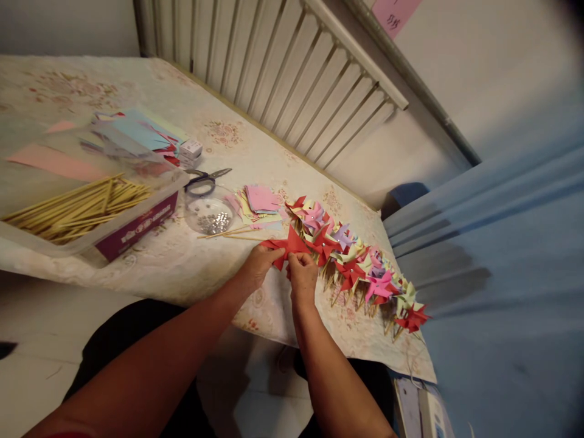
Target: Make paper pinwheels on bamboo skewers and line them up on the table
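Red pinwheel (296,238) sat between both hands just above the near edge of the table (292,159). The left hand (263,263) pinched its left side, while the right hand (303,275) gripped its near side, fingertips close together. To the right, a heap of pinwheels (350,275) lay on their sticks. Paper squares (262,199) lay on the far side of the hands, and loose sticks (228,232) to the left. Farther left were a dish (193,222) of small metal pieces (218,222), scissors (205,181) and a clear box (137,234) of sticks.
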